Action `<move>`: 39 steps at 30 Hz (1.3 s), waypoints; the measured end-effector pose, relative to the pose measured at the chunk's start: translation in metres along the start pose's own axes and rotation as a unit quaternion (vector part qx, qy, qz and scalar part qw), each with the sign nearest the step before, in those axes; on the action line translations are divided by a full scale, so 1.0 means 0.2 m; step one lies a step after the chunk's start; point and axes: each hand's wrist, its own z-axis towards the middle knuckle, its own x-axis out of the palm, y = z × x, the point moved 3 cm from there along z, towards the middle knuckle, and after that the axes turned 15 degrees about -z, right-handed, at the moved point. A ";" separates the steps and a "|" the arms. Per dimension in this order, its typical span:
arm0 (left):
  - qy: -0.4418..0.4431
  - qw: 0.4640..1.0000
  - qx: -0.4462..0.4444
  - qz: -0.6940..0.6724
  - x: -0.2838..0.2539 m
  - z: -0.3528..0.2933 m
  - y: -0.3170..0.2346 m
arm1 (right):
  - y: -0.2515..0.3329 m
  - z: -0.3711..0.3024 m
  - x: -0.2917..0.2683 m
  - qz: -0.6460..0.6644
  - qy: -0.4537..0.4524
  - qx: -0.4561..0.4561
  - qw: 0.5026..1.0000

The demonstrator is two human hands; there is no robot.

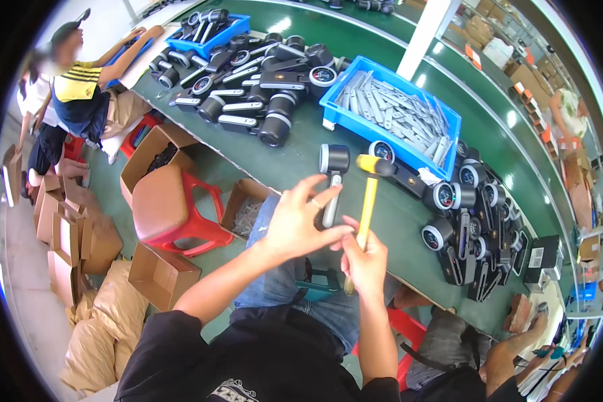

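Gripping a yellow hammer point(366, 214) by its handle, the right hand point(365, 264) has its fingers closed, and the hammer's yellow and black head points up, away from the person. The left hand point(305, 224) is half curled, with its fingers at the silver handle of a round black tool point(335, 159), but I cannot tell if it is gripping tight. The two thumbs are very near each other. The tool is on the green worktop point(295, 157), just to the left of the hammer's head, with its round end pointing away from the person. To the right of the hammer's head lies a long black piece with a round dial point(407, 177). Behind it is a blue tray point(347, 120) full of flat silver strips point(388, 100). A big heap of black and silver tools point(261, 87) is to the left of the tray, and more black pieces with dials point(472, 228) are piled on the right. Farther back on the left, another blue tray point(238, 28) holds more tools. Off to the left on the floor are a red stool point(161, 204) with a brown seat and some brown boxes. A person in a yellow and black shirt point(80, 84) sits beyond them.
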 end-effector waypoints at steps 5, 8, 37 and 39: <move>-0.018 0.995 0.060 0.083 -0.02 -0.02 0.08 | 0.04 -0.02 -0.11 -0.027 -0.034 0.007 0.999; -0.007 0.993 0.094 0.065 -0.18 0.03 0.19 | 0.07 -0.09 -0.17 -0.050 -0.047 -0.023 0.997; -0.065 0.996 -0.021 -0.060 -0.34 0.03 0.34 | 0.17 -0.04 -0.03 -0.144 -0.023 -0.060 0.987; -0.046 0.996 0.061 -0.038 -0.37 -0.01 0.39 | 0.12 0.01 -0.08 -0.119 -0.033 -0.050 0.991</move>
